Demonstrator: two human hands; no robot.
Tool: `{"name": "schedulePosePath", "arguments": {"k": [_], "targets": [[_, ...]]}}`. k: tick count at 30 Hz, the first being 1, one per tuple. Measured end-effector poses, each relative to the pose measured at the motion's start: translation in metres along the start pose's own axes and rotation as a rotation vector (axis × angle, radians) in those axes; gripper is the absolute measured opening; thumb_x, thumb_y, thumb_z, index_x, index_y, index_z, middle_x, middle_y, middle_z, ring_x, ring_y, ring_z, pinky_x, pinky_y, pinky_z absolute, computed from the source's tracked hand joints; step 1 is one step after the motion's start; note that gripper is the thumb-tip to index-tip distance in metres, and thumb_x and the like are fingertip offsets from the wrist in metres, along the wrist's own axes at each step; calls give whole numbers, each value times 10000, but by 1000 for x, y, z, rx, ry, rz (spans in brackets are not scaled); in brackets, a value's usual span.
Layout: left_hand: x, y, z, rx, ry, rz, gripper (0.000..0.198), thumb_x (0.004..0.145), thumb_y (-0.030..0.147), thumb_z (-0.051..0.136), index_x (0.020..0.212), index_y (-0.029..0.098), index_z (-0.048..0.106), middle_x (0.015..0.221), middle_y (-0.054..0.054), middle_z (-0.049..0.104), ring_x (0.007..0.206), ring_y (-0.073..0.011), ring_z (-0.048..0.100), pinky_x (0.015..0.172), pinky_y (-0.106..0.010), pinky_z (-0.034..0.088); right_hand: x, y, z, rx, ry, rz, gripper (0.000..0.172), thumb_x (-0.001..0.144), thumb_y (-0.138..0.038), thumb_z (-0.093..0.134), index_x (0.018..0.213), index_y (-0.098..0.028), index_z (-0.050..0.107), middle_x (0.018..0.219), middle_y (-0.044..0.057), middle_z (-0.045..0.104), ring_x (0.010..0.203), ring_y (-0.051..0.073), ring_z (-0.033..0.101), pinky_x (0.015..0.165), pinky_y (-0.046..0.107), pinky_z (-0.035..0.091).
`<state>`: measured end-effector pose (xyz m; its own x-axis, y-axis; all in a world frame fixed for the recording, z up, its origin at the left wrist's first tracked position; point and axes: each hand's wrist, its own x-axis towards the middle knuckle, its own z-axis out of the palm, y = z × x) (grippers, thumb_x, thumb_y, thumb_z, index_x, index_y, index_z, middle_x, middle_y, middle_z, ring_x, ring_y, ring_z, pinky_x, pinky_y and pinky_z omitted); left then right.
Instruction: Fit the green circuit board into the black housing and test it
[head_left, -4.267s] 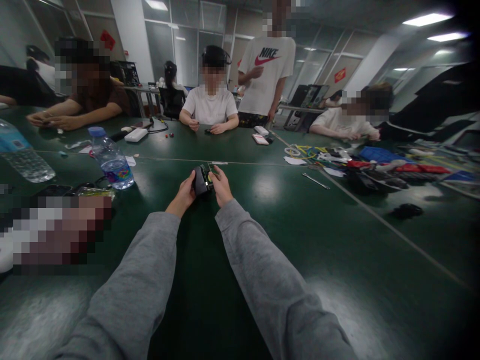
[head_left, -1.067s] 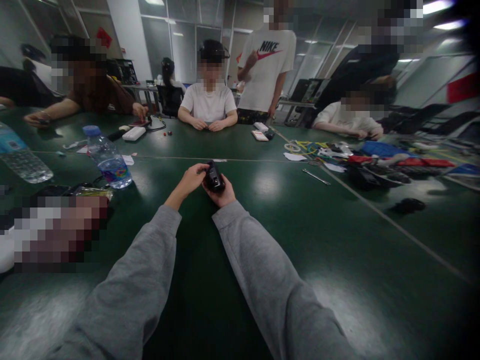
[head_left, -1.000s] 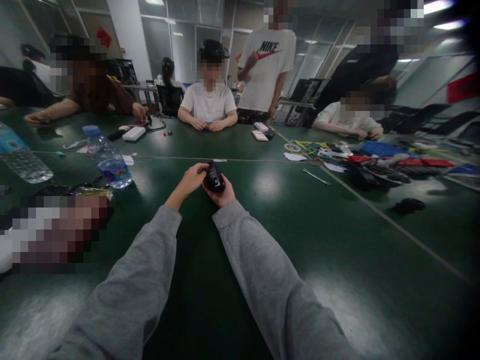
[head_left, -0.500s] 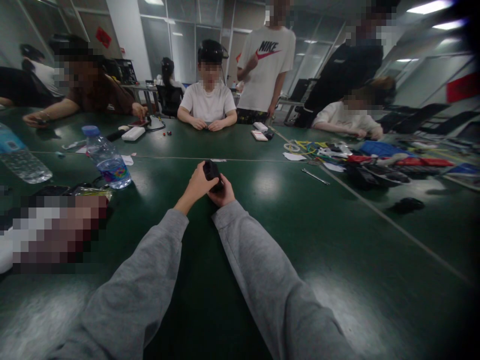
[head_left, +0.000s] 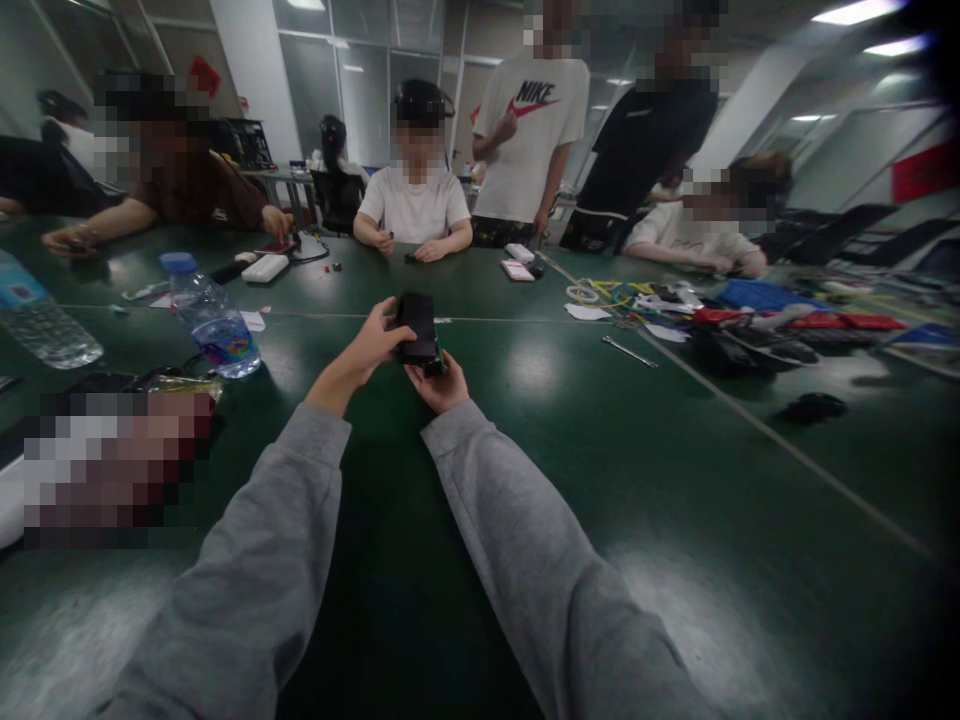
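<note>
A small black boxy device [head_left: 418, 325] is lifted a little above the dark green table [head_left: 570, 470] in front of me. My left hand [head_left: 373, 345] grips its left side with fingers wrapped round it. My right hand [head_left: 442, 385] lies palm up underneath, its fingers curled against the device's lower end. Both arms wear grey sleeves.
A water bottle [head_left: 206, 320] stands at the left, another [head_left: 37, 320] lies further left. A wrench [head_left: 628, 351] and a heap of cables and red and blue parts [head_left: 750, 320] lie at the right. Several people sit and stand around the far side.
The device has been turned and raised; my left hand moved from over its top to its left side. A person in black walked leftward behind the table.
</note>
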<state>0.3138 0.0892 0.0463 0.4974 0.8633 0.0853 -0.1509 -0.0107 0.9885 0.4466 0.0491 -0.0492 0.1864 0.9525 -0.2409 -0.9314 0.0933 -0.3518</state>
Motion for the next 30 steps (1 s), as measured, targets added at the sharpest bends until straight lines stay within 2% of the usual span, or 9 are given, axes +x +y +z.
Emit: {"name": "schedulePosePath", "arguments": {"k": [2, 4, 8, 11, 14, 23, 30], "targets": [[-4, 1, -9, -239, -66, -95, 587, 682, 155, 678, 1252, 216, 549, 1052, -68, 678, 933, -227, 663, 813, -376, 544, -1, 0, 0, -1, -7, -16, 247, 959, -305, 402, 930, -193, 620, 775, 19, 721, 795, 159, 695, 846, 371, 588], [-6, -9, -16, -465, -95, -184, 404, 757, 265, 645, 1148, 170, 613, 957, -77, 694, 863, -215, 673, 749, -341, 555, -3, 0, 2, -13, -31, -20, 278, 965, -315, 378, 954, -182, 621, 790, 31, 726, 794, 158, 700, 831, 359, 595], [-4, -50, -22, -842, -23, -325, 433, 865, 526, 564, 1082, 156, 628, 950, -102, 704, 812, -187, 675, 713, -309, 556, -8, -1, 6, -32, -145, 32, 415, 988, -339, 274, 1069, -119, 615, 922, 88, 740, 887, 167, 712, 808, 333, 603], [4, -76, -21, -868, 85, -402, 473, 896, 609, 486, 1022, 177, 632, 842, -70, 692, 746, -179, 672, 693, -312, 559, -8, -2, 7, -36, -158, 51, 453, 999, -340, 237, 1108, -101, 606, 935, 93, 740, 884, 167, 717, 794, 323, 608], [11, -88, -21, -864, 53, -373, 522, 902, 651, 429, 1029, 191, 640, 834, -52, 687, 736, -165, 669, 695, -299, 560, -8, -1, 8, -55, -140, 50, 453, 1004, -336, 237, 1125, -99, 604, 922, 94, 740, 866, 160, 719, 793, 310, 607], [12, -91, -22, -846, 48, -351, 532, 942, 603, 382, 1158, 188, 635, 811, -56, 684, 688, -156, 652, 651, -283, 545, -9, 0, 10, -79, -108, 29, 427, 992, -313, 275, 1196, -100, 583, 922, 98, 740, 910, 179, 709, 850, 360, 595], [14, -94, -23, -879, -3, -347, 565, 952, 604, 345, 1179, 170, 627, 795, -57, 680, 655, -151, 639, 630, -280, 531, -5, 0, 7, -81, -120, 44, 436, 993, -322, 270, 1193, -91, 582, 908, 92, 740, 874, 170, 712, 813, 342, 600]]}}
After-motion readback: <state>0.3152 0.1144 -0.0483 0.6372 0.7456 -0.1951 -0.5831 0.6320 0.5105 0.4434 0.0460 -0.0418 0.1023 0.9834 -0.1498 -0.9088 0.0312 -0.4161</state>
